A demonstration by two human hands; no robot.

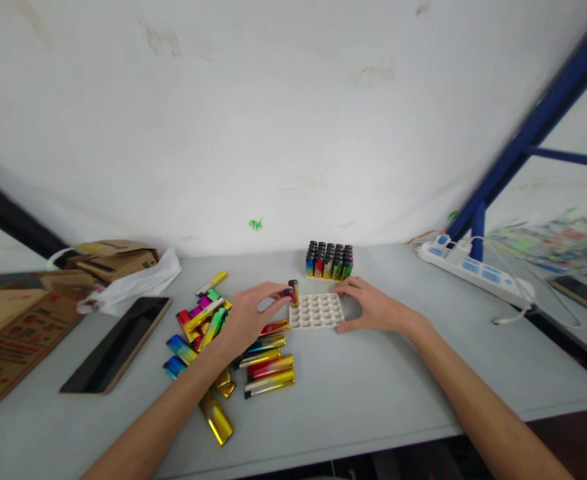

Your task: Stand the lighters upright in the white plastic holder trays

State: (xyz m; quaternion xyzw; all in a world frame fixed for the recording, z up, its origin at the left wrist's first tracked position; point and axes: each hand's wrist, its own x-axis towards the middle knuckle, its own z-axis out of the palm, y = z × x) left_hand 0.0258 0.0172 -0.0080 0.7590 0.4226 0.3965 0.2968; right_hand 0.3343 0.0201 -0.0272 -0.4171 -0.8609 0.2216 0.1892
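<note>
Fingers of the left hand (253, 313) pinch a dark-topped lighter (288, 293) at the ten-o'clock corner of the white tray (318, 311), close beside an upright lighter (294, 287). Fingers of the right hand (373, 308) spread wide against the tray's three-o'clock edge. To do this well, keep that edge braced, hold the lighter vertical over a single socket, and lower it straight without nudging its neighbour. Loose lighters (270, 385) lie from seven to nine o'clock on the worktop (373, 400); a packed block of lighters (329, 261) stands at twelve.
</note>
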